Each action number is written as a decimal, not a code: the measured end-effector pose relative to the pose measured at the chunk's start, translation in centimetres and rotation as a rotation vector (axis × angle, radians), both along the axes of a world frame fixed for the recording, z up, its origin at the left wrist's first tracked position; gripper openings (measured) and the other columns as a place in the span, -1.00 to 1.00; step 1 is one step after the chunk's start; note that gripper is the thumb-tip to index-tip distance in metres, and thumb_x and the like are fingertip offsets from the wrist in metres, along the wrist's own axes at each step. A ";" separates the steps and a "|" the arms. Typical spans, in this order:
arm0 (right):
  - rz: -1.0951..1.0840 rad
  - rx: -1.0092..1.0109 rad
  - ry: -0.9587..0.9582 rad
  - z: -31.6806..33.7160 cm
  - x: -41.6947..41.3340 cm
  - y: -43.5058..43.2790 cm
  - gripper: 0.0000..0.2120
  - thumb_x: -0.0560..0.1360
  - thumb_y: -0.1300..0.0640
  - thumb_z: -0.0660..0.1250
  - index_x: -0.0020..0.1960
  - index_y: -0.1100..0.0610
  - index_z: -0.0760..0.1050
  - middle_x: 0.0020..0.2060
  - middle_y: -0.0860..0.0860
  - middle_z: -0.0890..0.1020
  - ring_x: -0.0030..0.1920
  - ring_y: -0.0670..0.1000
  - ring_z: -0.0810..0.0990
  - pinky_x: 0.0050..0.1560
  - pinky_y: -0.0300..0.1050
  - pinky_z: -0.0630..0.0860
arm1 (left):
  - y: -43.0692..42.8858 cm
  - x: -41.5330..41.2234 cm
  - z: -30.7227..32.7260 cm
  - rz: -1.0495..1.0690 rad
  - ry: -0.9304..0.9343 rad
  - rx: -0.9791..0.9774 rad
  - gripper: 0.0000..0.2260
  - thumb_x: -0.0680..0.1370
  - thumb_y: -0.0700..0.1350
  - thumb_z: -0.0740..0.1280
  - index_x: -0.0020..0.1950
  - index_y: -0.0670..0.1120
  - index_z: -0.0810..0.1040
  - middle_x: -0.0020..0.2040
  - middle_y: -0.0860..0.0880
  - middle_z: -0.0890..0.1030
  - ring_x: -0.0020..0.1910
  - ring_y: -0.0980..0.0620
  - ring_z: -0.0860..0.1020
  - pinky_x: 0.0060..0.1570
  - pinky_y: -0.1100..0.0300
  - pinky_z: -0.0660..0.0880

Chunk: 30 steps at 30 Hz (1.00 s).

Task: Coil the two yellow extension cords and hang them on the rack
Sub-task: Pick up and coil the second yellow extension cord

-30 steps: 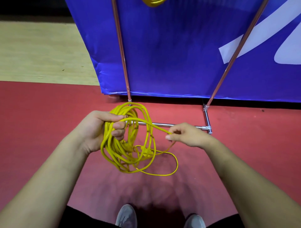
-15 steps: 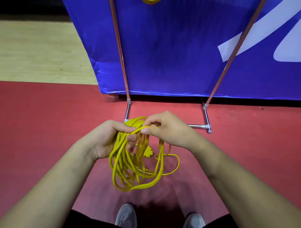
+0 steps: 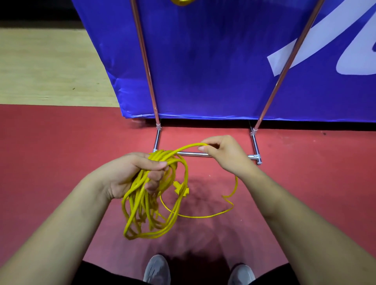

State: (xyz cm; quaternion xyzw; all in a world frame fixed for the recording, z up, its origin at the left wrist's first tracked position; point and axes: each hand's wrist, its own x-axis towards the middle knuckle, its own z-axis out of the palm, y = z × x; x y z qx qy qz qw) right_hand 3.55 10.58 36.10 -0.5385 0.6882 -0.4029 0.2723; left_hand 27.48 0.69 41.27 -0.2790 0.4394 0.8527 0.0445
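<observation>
My left hand (image 3: 132, 175) grips the top of a bundle of yellow extension cord (image 3: 150, 215); its loops hang down below my fist, with a yellow plug (image 3: 181, 188) dangling beside them. My right hand (image 3: 225, 154) pinches one strand of the same cord, drawn up and to the right of the bundle. A loose tail (image 3: 205, 215) trails over the red floor. A second yellow cord (image 3: 181, 2) shows only as a small bit at the top edge, up on the metal rack (image 3: 145, 61).
The rack's chrome base bar (image 3: 193, 154) and feet lie on the red floor (image 3: 61, 152) just beyond my hands. A blue banner (image 3: 213, 61) stands behind its two uprights. My grey shoes (image 3: 156, 270) are at the bottom edge. Wood flooring (image 3: 50, 65) lies far left.
My right hand has left the bundle and moved right and up, drawing out a strand of cord. The hanging loops have dropped lower and swung slightly.
</observation>
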 end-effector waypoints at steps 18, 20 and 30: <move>-0.331 0.491 -0.379 -9.8 -1.3 1.4 -0.77 0.53 0.34 0.31 -0.20 0.15 0.31 -0.45 0.10 0.45 -0.54 -0.01 0.46 -0.48 -0.18 0.46 | -2.5 0.1 0.5 0.607 0.025 -0.028 -0.85 0.49 -0.12 0.28 -0.12 -0.20 0.50 -0.48 -0.01 0.45 -0.44 0.05 0.55 -0.44 0.29 0.48; -0.203 0.495 -0.192 -8.4 -0.1 0.6 -0.79 0.52 0.28 0.35 -0.24 0.13 0.39 -0.48 0.03 0.43 -0.51 -0.03 0.39 -0.49 -0.25 0.34 | -2.5 0.1 0.1 0.631 -0.023 -0.042 -0.87 0.54 -0.17 0.27 -0.17 -0.19 0.50 -0.43 -0.03 0.51 -0.34 0.02 0.64 -0.43 0.28 0.51; 0.583 0.412 -0.100 5.9 5.6 0.5 -0.92 0.48 0.24 0.40 -0.13 0.16 0.68 -0.54 -0.12 0.46 -0.48 -0.11 0.34 -0.44 -0.24 0.27 | 0.0 -1.1 -1.1 0.360 -0.202 -0.546 -0.86 0.56 -0.24 0.29 0.04 -0.29 0.53 -0.15 -0.25 0.70 -0.19 -0.13 0.67 -0.08 0.02 0.59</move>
